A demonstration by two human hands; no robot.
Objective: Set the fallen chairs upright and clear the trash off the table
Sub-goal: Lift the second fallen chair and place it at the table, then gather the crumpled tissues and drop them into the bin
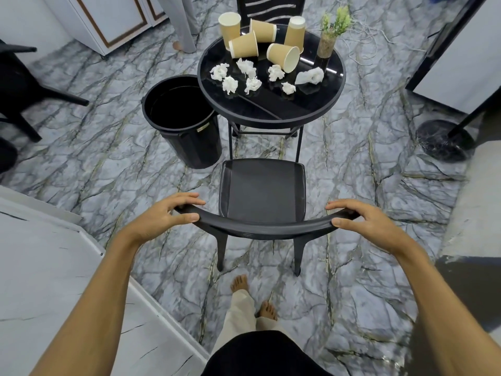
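Hands, left (162,215) and right (363,219), are clamped on the curved backrest of an upright black plastic chair (261,191). Beyond, crumpled white tissues (230,84) and ribbed tan paper cups (283,57) are scattered on the round glossy black bench (311,104), beside a black cylindrical bin (189,137).

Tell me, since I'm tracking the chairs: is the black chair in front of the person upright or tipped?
Upright. The black chair stands with its seat level and facing up; left hand and right hand grip its backrest.
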